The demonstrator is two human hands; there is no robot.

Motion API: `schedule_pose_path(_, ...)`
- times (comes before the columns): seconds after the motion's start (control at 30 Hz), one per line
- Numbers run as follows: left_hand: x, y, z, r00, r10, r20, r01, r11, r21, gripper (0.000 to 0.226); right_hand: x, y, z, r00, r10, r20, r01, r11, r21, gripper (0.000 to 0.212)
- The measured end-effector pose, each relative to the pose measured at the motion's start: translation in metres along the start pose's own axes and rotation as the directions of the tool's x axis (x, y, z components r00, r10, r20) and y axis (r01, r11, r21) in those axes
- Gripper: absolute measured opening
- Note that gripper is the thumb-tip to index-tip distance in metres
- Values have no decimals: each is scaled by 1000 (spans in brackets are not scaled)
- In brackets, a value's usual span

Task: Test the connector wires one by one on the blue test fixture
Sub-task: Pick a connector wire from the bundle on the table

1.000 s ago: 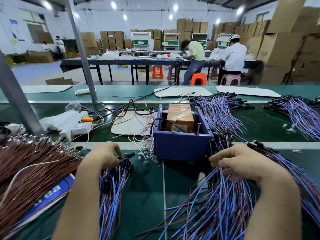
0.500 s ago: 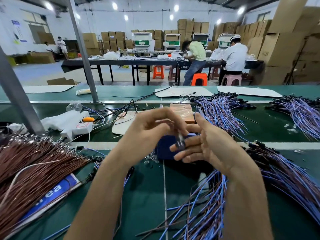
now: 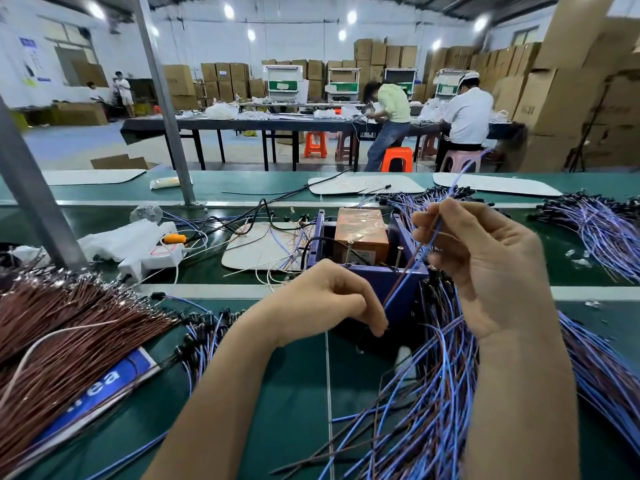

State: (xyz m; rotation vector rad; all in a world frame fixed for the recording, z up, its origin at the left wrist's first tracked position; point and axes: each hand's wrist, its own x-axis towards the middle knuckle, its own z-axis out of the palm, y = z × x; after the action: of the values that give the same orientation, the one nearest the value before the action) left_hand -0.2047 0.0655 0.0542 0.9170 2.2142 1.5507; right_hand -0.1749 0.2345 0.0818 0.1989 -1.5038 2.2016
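The blue test fixture (image 3: 398,282) is an open blue box on the green bench with an orange block (image 3: 360,233) inside. My right hand (image 3: 485,268) is raised beside it and pinches one blue-and-brown connector wire (image 3: 401,282) between thumb and fingers. That wire slants down to my left hand (image 3: 332,299), whose curled fingertips hold its lower end at the fixture's front face. The connector itself is hidden under my fingers. A big pile of blue wires (image 3: 426,403) lies under my right forearm.
A bundle of brown wires (image 3: 69,327) covers the left of the bench, with black-tipped wires (image 3: 201,327) next to it. A white power strip (image 3: 156,254) and a grey post (image 3: 27,188) stand at left. More blue wires (image 3: 602,226) lie at far right.
My hands were together in front of the fixture. Since then the right hand has risen to the right drawing a wire taut, and the left has dropped to the fixture's front.
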Motion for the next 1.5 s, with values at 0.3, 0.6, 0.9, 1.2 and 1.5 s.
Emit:
schedule_pose_path(0.3,2,-13,0,955,-291,55,241,870,429,31,-4,-4,9,979,-188,-77,181,979,-95,12)
schedule_pose_path(0.6,3,-10,-5,982,-105,-156,144,953,265,18,-6,-17,2,873,-485,50,485,854,-189,17)
schedule_pose_path(0.9,-1,10,-1,933,244,-264,-229,970,86,42,0,2,-9,957,-5,291,198,745,-637,21)
schedule_pose_path(1.2,7,8,1,879,225,-421,-258,966,-21,18,2,22,-15,706,646,290,-176,556,-812,16)
schedule_pose_path(1.5,13,-7,-1,801,-70,-594,-6,992,-124,11,3,28,-16,690,649,320,-131,546,-827,12)
